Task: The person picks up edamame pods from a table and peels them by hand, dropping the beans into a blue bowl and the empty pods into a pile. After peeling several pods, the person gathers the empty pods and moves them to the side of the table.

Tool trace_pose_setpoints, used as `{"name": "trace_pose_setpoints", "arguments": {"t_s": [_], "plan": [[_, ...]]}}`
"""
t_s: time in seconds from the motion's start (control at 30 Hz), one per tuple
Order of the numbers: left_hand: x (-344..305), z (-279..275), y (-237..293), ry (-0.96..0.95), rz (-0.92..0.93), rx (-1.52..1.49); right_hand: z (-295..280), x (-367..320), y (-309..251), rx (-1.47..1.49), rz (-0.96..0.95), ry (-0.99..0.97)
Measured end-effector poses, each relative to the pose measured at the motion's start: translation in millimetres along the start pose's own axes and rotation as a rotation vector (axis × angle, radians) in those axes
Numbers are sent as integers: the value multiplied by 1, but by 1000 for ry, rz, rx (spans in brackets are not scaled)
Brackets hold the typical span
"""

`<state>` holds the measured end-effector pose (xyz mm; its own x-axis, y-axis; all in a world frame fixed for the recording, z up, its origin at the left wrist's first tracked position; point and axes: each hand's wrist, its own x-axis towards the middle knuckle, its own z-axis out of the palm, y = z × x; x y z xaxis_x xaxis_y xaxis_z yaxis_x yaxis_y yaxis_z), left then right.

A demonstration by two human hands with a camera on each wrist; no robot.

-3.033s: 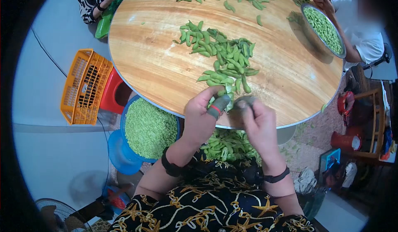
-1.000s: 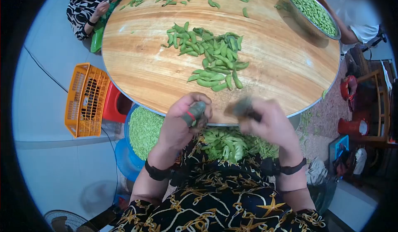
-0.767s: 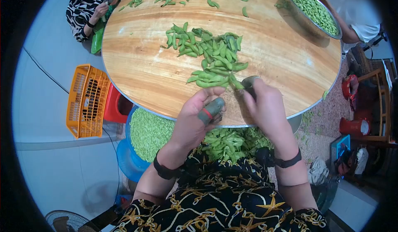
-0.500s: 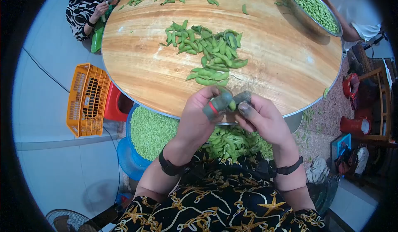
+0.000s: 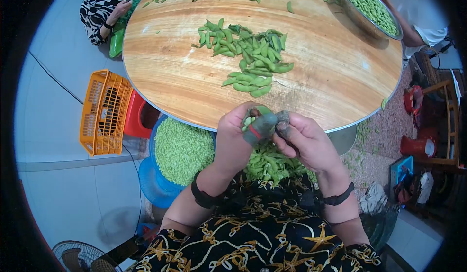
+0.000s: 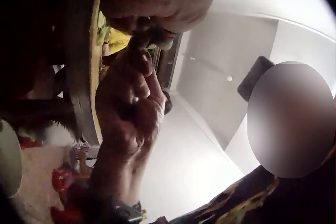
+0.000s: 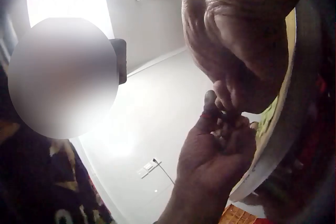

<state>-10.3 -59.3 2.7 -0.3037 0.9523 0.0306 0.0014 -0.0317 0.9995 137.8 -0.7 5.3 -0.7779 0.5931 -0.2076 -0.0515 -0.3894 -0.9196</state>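
My left hand (image 5: pixel 232 138) curls around an edamame pod (image 5: pixel 263 109) at the table's near edge. Several shelled beans (image 5: pixel 248 122) lie in its palm. A dark green cover with a red band wraps the left thumb, which presses over the pod. My right hand (image 5: pixel 311 143) meets that thumb tip, its covered index finger and its thumb pinching the pod's end, mostly hidden behind the fingers. In the right wrist view the left hand (image 7: pixel 210 153) reaches up to the right one (image 7: pixel 241 40). Ahead on the table lies a pile of unshelled edamame pods (image 5: pixel 262 53).
Below the round wooden table (image 5: pixel 170 77), a blue tub of shelled beans (image 5: pixel 182 150) stands at left, near an orange crate (image 5: pixel 102 114) and red stool (image 5: pixel 138 116). Empty pods (image 5: pixel 272 165) heap beneath my hands. Two people sit across, one by a metal bowl (image 5: pixel 369 11).
My right hand took a pod from the pile's near end and brought it to my left hand. The hands have since closed together, and beans now show in the left palm.
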Motion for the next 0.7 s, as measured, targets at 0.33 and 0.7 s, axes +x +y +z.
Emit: {"name": "trace_pose_setpoints", "arguments": {"t_s": [0.33, 0.7], "plan": [[-6, 2, 0, -41, -84, -184, 8, 3, 3, 22, 1, 87], [8, -18, -8, 174, -227, -506, 13, 27, -14, -924, -324, 351]]}}
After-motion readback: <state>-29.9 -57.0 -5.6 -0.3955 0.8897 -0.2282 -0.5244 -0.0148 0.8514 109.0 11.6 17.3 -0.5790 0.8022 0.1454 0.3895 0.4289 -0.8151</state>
